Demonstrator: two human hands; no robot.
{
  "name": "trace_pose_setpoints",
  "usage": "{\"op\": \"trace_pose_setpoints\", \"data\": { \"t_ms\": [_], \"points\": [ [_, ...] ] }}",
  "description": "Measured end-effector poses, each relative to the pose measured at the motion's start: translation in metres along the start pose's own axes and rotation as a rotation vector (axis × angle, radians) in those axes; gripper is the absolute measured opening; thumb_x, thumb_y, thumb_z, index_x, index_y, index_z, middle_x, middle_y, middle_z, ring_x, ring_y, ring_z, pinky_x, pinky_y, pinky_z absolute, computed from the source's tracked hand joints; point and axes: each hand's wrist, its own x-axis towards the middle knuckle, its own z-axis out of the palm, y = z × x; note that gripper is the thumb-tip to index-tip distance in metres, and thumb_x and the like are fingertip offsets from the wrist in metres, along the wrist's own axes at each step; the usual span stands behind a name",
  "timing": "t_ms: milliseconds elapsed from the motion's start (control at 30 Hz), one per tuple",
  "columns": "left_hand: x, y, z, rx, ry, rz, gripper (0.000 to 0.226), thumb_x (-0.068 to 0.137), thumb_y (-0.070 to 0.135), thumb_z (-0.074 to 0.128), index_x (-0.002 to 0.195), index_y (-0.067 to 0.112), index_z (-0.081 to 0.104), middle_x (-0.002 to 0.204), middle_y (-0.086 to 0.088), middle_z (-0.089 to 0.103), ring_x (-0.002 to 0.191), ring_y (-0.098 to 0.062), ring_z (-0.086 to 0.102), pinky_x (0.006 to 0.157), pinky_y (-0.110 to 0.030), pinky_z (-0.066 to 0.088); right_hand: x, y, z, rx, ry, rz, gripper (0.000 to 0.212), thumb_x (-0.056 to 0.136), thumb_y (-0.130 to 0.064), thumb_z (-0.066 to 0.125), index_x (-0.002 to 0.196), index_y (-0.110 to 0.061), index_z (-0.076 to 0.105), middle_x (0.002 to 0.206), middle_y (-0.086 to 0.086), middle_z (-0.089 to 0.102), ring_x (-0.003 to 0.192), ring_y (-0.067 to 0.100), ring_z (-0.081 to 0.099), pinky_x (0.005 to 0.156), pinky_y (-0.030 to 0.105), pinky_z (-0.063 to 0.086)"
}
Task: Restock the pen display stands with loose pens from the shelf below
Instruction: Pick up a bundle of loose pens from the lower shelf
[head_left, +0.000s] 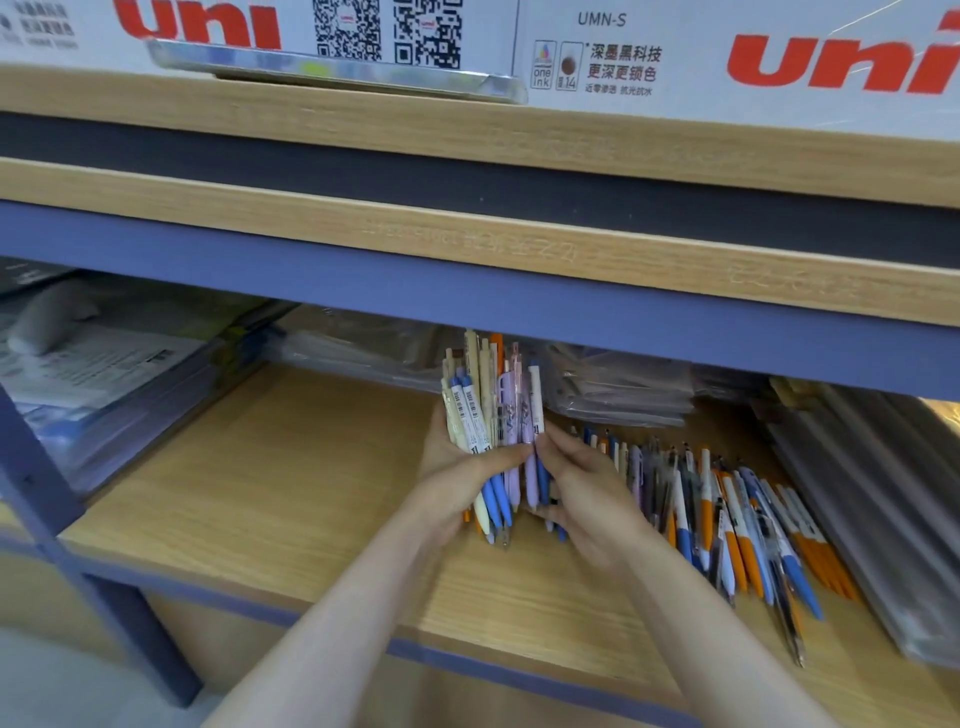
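Observation:
A bundle of pens (493, 405) in cream, blue, lilac and orange stands upright above the lower wooden shelf (291, 467). My left hand (457, 473) grips the bundle from the left, thumb across its front. My right hand (587, 488) holds the bundle's right side, its fingertips pinching the lilac pens. A row of loose pens (727, 509) in orange, blue, white and grey lies on the shelf to the right of my hands. No display stand is in view.
Stacks of plastic-wrapped packs (623, 389) sit at the shelf's back. Bagged paper goods (104, 364) fill the left side, and grey flat packs (872, 493) the right. A blue shelf rail (467, 291) hangs low just above the pens. White uni boxes (779, 52) stand on top.

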Motion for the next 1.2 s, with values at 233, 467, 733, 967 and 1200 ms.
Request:
{"op": "trace_pose_setpoints", "data": {
  "t_ms": [233, 467, 733, 967, 1200],
  "points": [
    [-0.011, 0.01, -0.039, -0.005, 0.096, 0.113, 0.077, 0.069, -0.005, 0.086, 0.132, 0.021, 0.05, 0.121, -0.004, 0.071, 0.114, -0.022, 0.068, 0.1, -0.05, 0.053, -0.001, 0.004, 0.031, -0.17, -0.361, -0.071, 0.051, 0.103, -0.007, 0.039, 0.13, -0.05, 0.045, 0.132, -0.007, 0.06, 0.119, 0.014, 0.061, 0.097, 0.047, 0.053],
    [-0.026, 0.024, -0.11, 0.001, 0.337, 0.166, 0.082, 0.061, 0.004, 0.093, 0.13, 0.022, 0.052, 0.118, -0.003, 0.071, 0.111, -0.022, 0.069, 0.095, -0.05, 0.056, 0.001, 0.016, 0.108, -0.359, -0.593, -0.282, 0.07, 0.095, -0.007, 0.058, 0.147, -0.04, 0.024, 0.146, -0.017, 0.046, 0.134, 0.004, 0.045, 0.112, 0.044, 0.04],
    [-0.127, 0.094, -0.182, -0.138, 0.771, 0.091, 0.082, 0.058, -0.007, 0.09, 0.127, 0.016, 0.053, 0.114, -0.004, 0.073, 0.102, -0.019, 0.072, 0.081, -0.033, 0.059, -0.056, -0.009, 0.229, -0.401, -0.887, -0.146, 0.072, 0.101, -0.003, 0.044, 0.147, -0.043, 0.007, 0.157, -0.02, 0.023, 0.14, -0.009, 0.025, 0.115, 0.017, 0.025],
    [-0.24, 0.27, -0.207, -0.217, 1.102, 0.053, 0.079, 0.056, -0.009, 0.088, 0.126, 0.011, 0.056, 0.102, -0.004, 0.077, 0.086, -0.016, 0.074, 0.069, -0.028, 0.06, -0.151, -0.138, 0.337, -0.455, -1.177, -0.082, 0.076, 0.101, -0.019, 0.047, 0.148, -0.055, -0.002, 0.151, -0.036, 0.024, 0.139, 0.001, 0.034, 0.108, 0.052, 0.042],
    [-0.319, 0.506, -0.185, -0.181, 1.289, 0.214, 0.076, 0.051, -0.005, 0.092, 0.121, 0.001, 0.061, 0.103, -0.013, 0.077, 0.084, -0.023, 0.074, 0.068, -0.031, 0.059, -0.244, -0.35, 0.423, -0.256, -1.367, 0.038, 0.065, 0.102, -0.008, 0.045, 0.153, -0.034, 0.015, 0.149, -0.02, 0.041, 0.129, 0.01, 0.052, 0.097, 0.055, 0.05]
  ]
}}
